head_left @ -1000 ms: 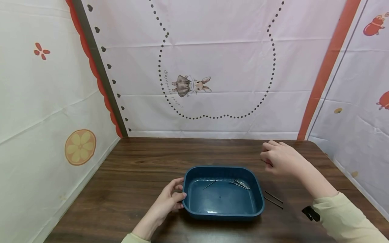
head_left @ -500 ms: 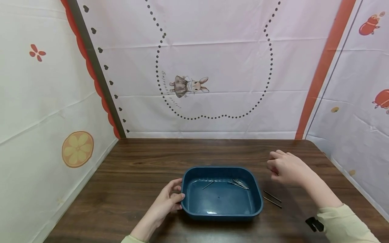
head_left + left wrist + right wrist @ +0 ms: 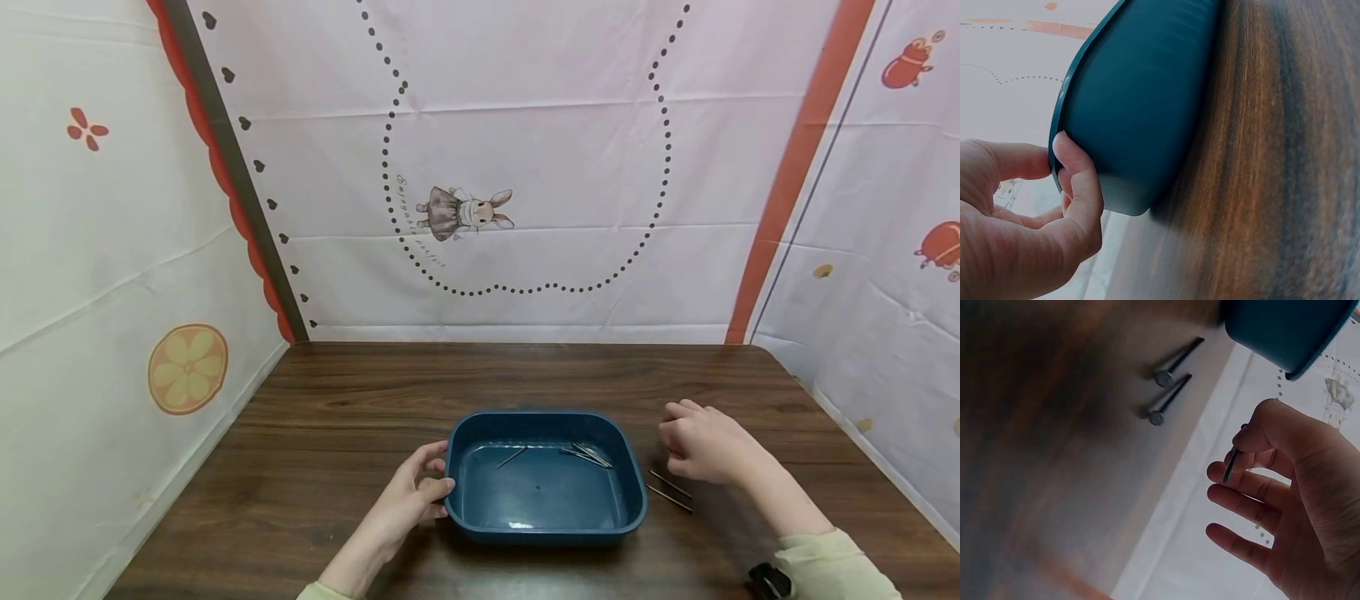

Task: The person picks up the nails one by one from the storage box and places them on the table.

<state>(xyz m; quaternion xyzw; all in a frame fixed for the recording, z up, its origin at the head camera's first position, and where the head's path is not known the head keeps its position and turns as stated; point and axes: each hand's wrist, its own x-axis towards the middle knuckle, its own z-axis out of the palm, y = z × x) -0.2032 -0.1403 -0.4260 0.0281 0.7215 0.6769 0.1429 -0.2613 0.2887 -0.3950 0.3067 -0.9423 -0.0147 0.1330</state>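
A dark blue plastic box (image 3: 547, 500) stands on the table, several nails (image 3: 588, 454) lying inside it. My left hand (image 3: 412, 492) grips its left rim between thumb and fingers; the left wrist view shows the box's outer wall (image 3: 1129, 112) up close. To the right of the box, my right hand (image 3: 705, 442) is raised above the table. In the right wrist view, its thumb and forefinger pinch a nail (image 3: 1232, 464), while the other fingers are spread. Two loose nails (image 3: 1175, 400) with round heads lie on the table near the box's right side.
The brown wood-grain table (image 3: 360, 392) extends around the box. Patterned white cloth (image 3: 525, 167) hangs behind it and along both sides. A black strap (image 3: 768, 579) lies by the right sleeve.
My right hand has come down and nearer, toward the two loose nails on the table. The left hand keeps its hold on the box, and the head view has shifted slightly.
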